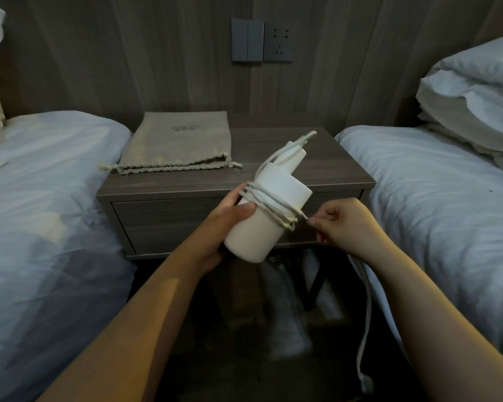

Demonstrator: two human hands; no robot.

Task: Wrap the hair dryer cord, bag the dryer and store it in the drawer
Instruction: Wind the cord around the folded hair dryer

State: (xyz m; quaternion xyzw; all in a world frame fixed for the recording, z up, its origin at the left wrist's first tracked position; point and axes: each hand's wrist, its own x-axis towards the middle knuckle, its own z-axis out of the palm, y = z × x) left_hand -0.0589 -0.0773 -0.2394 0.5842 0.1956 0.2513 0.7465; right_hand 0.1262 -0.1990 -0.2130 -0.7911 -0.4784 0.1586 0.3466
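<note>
A white hair dryer is held tilted in front of the nightstand, its folded handle pointing up and back. My left hand grips its barrel from the left. Several turns of white cord lie around the barrel. My right hand pinches the cord just right of the dryer. The loose end of the cord hangs down past my right wrist to a plug near the floor. A beige drawstring bag lies flat on the nightstand. The drawer below the top is closed.
A bed with white bedding stands on each side, the left bed and the right bed with stacked pillows. Wall switches and a socket sit above the nightstand. Dark floor lies below.
</note>
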